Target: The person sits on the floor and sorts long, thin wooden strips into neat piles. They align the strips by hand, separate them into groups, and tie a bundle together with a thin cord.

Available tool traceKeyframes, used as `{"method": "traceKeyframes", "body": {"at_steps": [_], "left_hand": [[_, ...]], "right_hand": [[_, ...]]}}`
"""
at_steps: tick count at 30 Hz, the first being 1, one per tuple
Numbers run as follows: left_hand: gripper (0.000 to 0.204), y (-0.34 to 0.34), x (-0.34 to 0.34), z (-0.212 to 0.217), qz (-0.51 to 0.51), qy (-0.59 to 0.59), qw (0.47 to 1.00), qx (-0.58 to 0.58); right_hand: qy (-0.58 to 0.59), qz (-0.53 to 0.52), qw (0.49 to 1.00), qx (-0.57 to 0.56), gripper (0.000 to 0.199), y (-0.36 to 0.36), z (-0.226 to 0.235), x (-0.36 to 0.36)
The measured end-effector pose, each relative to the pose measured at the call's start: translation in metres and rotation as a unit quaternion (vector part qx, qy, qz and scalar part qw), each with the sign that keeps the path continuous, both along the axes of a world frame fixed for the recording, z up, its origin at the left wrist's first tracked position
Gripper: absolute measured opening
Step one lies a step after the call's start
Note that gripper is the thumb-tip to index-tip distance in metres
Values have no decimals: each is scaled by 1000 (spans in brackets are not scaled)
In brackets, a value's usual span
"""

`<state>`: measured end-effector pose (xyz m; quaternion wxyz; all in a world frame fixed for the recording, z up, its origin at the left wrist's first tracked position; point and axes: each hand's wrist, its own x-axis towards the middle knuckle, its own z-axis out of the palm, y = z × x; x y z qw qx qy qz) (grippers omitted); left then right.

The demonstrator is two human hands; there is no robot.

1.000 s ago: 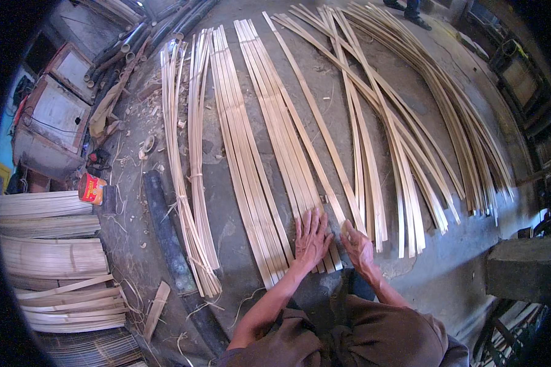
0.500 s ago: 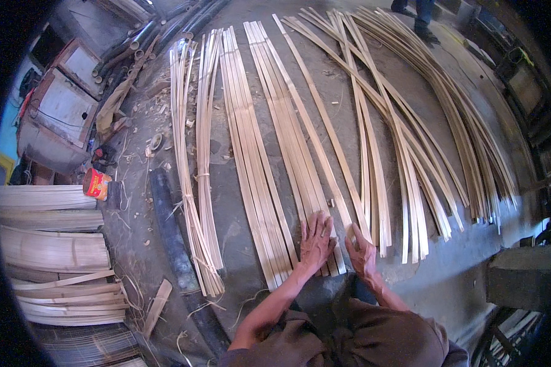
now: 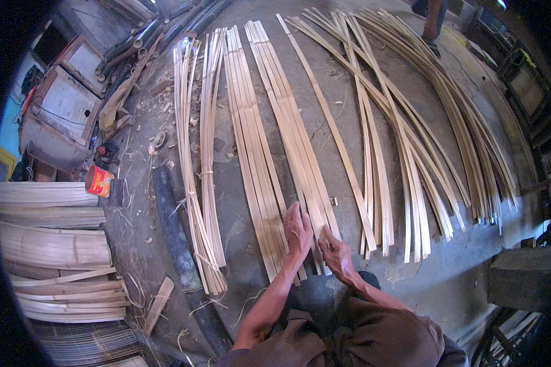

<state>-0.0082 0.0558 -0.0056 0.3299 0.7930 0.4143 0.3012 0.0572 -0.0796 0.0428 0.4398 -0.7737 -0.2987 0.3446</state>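
Long pale bamboo strips lie in rows on the floor. My left hand rests along the left edge of a middle group of bamboo strips, its fingers stretched out and held together. At the same group's near right end, my right hand has its fingers closed over the outer strip, partly hiding the strip ends. Another flat group of strips lies just left of my left hand. To the right, a single bamboo strip lies apart from the group.
Tied strip bundles and a dark pole lie on the left. Crossing strips and a curved bundle spread right. Stacked slats and a red-orange container sit at far left. A person's leg shows at the back.
Both hands have shifted left. My left hand has gone from flat atop the middle group to its left edge. The outer strip by my right hand now lies against the group.
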Motion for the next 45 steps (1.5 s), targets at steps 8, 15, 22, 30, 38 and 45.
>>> {"method": "traceKeyframes", "body": {"at_steps": [8, 15, 22, 30, 38, 45], "left_hand": [[52, 4, 8, 11, 16, -15, 988, -155], [54, 5, -4, -3, 17, 45, 991, -127], [57, 6, -1, 18, 10, 103, 983, -149], [57, 3, -1, -12, 29, -1, 993, -114], [53, 5, -5, -10, 56, 40, 984, -165], [54, 4, -5, -11, 6, 32, 996, -85]], "right_hand": [[95, 10, 993, 66, 57, -9, -21, -31], [9, 72, 997, 28, 59, -7, -10, -36], [12, 56, 996, 70, 56, -8, -8, -35], [2, 65, 996, 60, 53, -10, -18, -32], [63, 57, 995, 56, 52, -9, -15, -37], [22, 46, 996, 79, 52, -13, -29, -41]]}}
